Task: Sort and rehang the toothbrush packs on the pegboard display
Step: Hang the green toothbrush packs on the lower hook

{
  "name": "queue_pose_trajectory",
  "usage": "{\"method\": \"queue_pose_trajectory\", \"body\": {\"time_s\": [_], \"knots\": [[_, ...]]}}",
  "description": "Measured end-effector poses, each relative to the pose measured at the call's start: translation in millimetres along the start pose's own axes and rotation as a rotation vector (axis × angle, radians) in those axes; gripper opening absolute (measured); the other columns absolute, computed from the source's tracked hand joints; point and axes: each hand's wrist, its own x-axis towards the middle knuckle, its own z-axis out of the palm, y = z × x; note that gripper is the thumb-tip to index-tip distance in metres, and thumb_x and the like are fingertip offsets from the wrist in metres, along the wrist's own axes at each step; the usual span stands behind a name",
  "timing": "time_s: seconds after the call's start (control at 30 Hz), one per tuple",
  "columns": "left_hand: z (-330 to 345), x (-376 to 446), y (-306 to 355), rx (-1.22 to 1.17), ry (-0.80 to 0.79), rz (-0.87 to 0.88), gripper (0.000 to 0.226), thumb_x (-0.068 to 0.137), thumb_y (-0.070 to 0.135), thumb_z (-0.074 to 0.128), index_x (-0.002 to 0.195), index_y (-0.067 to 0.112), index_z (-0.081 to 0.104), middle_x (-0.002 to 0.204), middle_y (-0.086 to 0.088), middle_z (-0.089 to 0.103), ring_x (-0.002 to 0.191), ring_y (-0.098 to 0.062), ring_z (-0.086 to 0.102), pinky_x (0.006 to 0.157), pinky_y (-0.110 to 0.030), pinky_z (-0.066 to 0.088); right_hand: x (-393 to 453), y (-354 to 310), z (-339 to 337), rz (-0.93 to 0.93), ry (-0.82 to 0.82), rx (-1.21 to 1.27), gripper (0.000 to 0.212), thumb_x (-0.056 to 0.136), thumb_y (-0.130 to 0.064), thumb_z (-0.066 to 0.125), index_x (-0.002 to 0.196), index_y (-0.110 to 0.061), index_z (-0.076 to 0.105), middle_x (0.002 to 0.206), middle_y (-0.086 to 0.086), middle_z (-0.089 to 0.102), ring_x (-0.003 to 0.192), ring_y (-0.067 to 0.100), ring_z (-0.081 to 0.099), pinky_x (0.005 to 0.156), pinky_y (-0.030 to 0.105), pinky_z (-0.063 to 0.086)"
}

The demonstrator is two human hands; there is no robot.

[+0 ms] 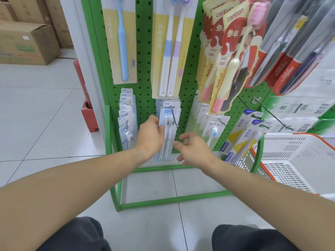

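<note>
A green pegboard (145, 57) carries hanging toothbrush packs. On the lower middle hook (174, 116) hangs a clear twin toothbrush pack (168, 120) with white and blue card. My left hand (150, 136) pinches this pack at its left edge. Just to the right and below, my right hand (192, 151) hovers with loosely curled fingers, holding nothing, its fingertips close to the pack's lower right side. Both forearms reach in from the bottom of the view.
A stack of "NEW" packs (126, 115) hangs lower left, white-blue packs (213, 127) lower right, red-yellow canban packs (228, 51) and Colgate packs (290, 60) upper right. A white basket (299, 156) stands right. Cardboard boxes (27, 42) stand far left on the tiled floor.
</note>
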Motion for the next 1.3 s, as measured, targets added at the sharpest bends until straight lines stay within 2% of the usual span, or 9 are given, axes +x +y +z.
{"method": "queue_pose_trajectory", "body": {"time_s": [0.17,0.3,0.43,0.63,0.77,0.93,1.07,1.2,1.3], "knots": [[0.3,5.5,-1.4,0.000,0.011,-0.029,0.007,0.102,0.018,0.053,0.100,0.011,0.053,0.081,-0.003,0.060,0.070,-0.014,0.053,0.056,-0.026,0.041,0.5,22.3,-23.2,0.134,-0.035,0.012,0.012,0.096,-0.014,0.061,0.086,-0.008,0.065,0.088,0.005,0.067,0.071,0.017,0.066,0.068,0.035,0.060],[3.1,7.0,-1.4,-0.028,0.014,-0.049,0.006,0.102,0.018,0.053,0.100,0.013,0.052,0.079,-0.001,0.058,0.069,-0.011,0.052,0.055,-0.023,0.037,6.4,38.5,-33.2,0.263,0.306,0.071,0.058,0.087,-0.027,0.076,0.127,0.001,0.045,0.120,0.003,0.041,0.108,0.028,0.051,0.087,0.041,0.051],[6.7,6.5,1.0,-0.057,0.010,-0.057,0.007,0.102,0.018,0.054,0.100,0.013,0.052,0.079,-0.001,0.058,0.069,-0.010,0.052,0.055,-0.022,0.039,7.0,39.4,-37.6,0.136,0.460,0.018,0.093,0.075,-0.040,0.088,0.141,-0.007,0.031,0.141,0.011,0.035,0.129,0.029,0.043,0.106,0.042,0.043],[4.0,5.0,-1.0,-0.066,0.024,-0.044,0.007,0.101,0.019,0.056,0.099,0.013,0.052,0.079,0.002,0.059,0.072,-0.011,0.054,0.059,-0.026,0.040,12.0,35.7,-50.4,-0.030,0.489,0.077,0.067,0.086,-0.036,0.081,0.136,-0.011,0.045,0.130,0.006,0.055,0.116,0.024,0.057,0.100,0.037,0.048],[1.2,4.6,-5.3,-0.035,0.010,-0.052,0.015,0.102,0.026,0.055,0.100,0.011,0.053,0.077,0.000,0.058,0.074,-0.018,0.055,0.063,-0.030,0.042,12.0,39.2,-55.1,-0.038,0.491,0.081,0.050,0.082,-0.037,0.084,0.113,-0.018,0.049,0.106,-0.001,0.057,0.099,0.023,0.062,0.089,0.040,0.053],[2.4,3.5,-6.4,0.118,-0.204,-0.268,0.055,0.102,0.038,0.051,0.123,-0.013,0.052,0.065,-0.002,0.050,0.056,-0.020,0.057,0.056,-0.030,0.047,7.0,39.2,-58.0,-0.040,0.493,0.089,0.053,0.072,-0.043,0.090,0.098,-0.017,0.053,0.088,-0.003,0.053,0.083,0.027,0.063,0.076,0.043,0.057],[0.4,-13.2,7.1,0.246,-0.592,-0.439,0.042,0.102,0.030,0.051,0.126,-0.004,0.053,0.094,-0.013,0.073,0.069,-0.028,0.075,0.072,-0.040,0.064,1.3,36.7,-65.2,0.001,0.519,0.071,0.062,0.062,-0.054,0.093,0.086,-0.021,0.046,0.084,0.002,0.061,0.074,0.025,0.064,0.060,0.032,0.047],[1.9,-35.7,18.3,0.428,-0.899,-0.275,0.039,0.102,0.037,0.052,0.118,0.003,0.061,0.099,-0.008,0.077,0.072,-0.024,0.076,0.069,-0.031,0.061,-6.5,33.8,-73.7,0.048,0.522,0.063,0.071,0.057,-0.061,0.092,0.091,-0.017,0.049,0.087,0.005,0.065,0.080,0.018,0.062,0.056,0.027,0.038],[7.8,-43.6,26.8,0.366,-0.833,-0.084,0.026,0.100,0.038,0.053,0.105,0.015,0.064,0.093,-0.007,0.077,0.076,-0.024,0.076,0.063,-0.027,0.057,-10.1,32.1,-80.1,0.087,0.517,0.081,0.073,0.054,-0.062,0.093,0.090,-0.013,0.052,0.082,-0.002,0.056,0.080,0.014,0.055,0.064,0.029,0.041]]}}
